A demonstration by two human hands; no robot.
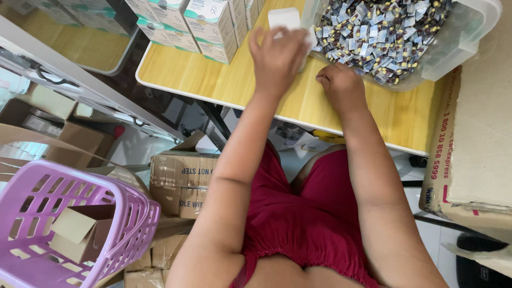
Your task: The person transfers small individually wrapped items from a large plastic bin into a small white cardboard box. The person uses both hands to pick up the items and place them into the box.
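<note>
My left hand (277, 58) is raised over the wooden table (213, 80), its fingers closed around a small white box (285, 18) that shows above my knuckles. My right hand (341, 85) rests as a loose fist on the tabletop, right at the near edge of a clear plastic bin (458, 42). The bin is full of several small blister packs (384, 32) of dark and yellow capsules. Whether my right hand holds anything is hidden by the fingers.
Stacked white-and-teal cartons (208, 26) stand at the table's far left. A large cardboard box (474, 149) sits to the right. On the floor at left are a purple plastic basket (64, 224) holding a flat carton and several brown shipping boxes (181, 181).
</note>
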